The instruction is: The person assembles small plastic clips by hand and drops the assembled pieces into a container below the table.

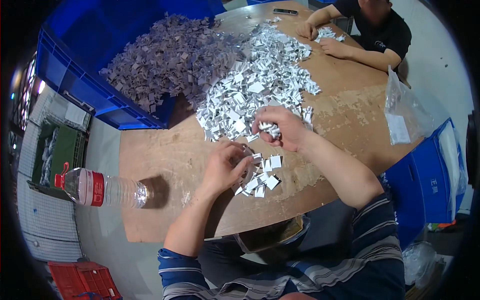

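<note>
My right hand (283, 128) is curled over the front of a large heap of small white plastic pieces (250, 95). A handful of the same pieces (270, 130) shows inside its fingers. To the left and nearer to me, my left hand (226, 167) bends its fingers and thumb around a white piece (256, 157). Its far fingertips are partly hidden. Beside that hand, a small loose group of white square pieces (260, 183) lies on the wooden table (165, 212).
A blue crate (95, 92) lies tipped at the left, pieces spilling out. A water bottle (102, 188) stands on the left edge. Across the table a co-worker (377, 30) handles a small pile. A clear plastic bag (400, 112) and a blue bin (425, 175) are at right.
</note>
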The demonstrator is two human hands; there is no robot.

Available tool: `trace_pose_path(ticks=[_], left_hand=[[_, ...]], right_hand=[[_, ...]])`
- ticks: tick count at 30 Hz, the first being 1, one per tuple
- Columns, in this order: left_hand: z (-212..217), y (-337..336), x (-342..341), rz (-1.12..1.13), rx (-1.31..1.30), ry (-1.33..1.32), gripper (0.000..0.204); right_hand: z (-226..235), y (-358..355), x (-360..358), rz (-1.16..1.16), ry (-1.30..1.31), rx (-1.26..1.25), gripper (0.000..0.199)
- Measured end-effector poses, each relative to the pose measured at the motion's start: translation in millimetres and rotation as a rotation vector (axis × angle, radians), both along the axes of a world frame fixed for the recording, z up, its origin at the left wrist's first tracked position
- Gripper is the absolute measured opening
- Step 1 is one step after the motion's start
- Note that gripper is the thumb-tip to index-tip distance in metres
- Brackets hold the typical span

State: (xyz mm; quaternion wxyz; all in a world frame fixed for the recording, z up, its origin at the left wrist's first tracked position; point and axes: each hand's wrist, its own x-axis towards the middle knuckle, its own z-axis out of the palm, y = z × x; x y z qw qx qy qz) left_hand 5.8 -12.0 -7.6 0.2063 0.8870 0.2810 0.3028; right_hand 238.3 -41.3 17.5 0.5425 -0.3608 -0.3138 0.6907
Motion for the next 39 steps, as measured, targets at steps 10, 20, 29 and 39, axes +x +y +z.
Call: trace_pose_path(ticks=[10, 20, 29, 39], left_hand=[[-1, 7, -6, 0.325, -0.344, -0.062, 0.02], [-6, 9, -3, 0.187, -0.1, -0.045, 0.024], [12, 7, -1, 0.336, -0.427, 0.169, 0.03], [-5, 14, -11, 0.25, -0.077, 0.039, 0.017]], right_hand=[[-30, 6, -3, -0.19, -1.362, 0.456, 0.021], [-15, -2, -10, -0.185, -1.521, 0.404, 0.022], [-26, 3, -14, -0.149, -1.526, 0.395, 0.023], [-12, -6, -17, -0.091, -1.398, 0.472, 0.02]])
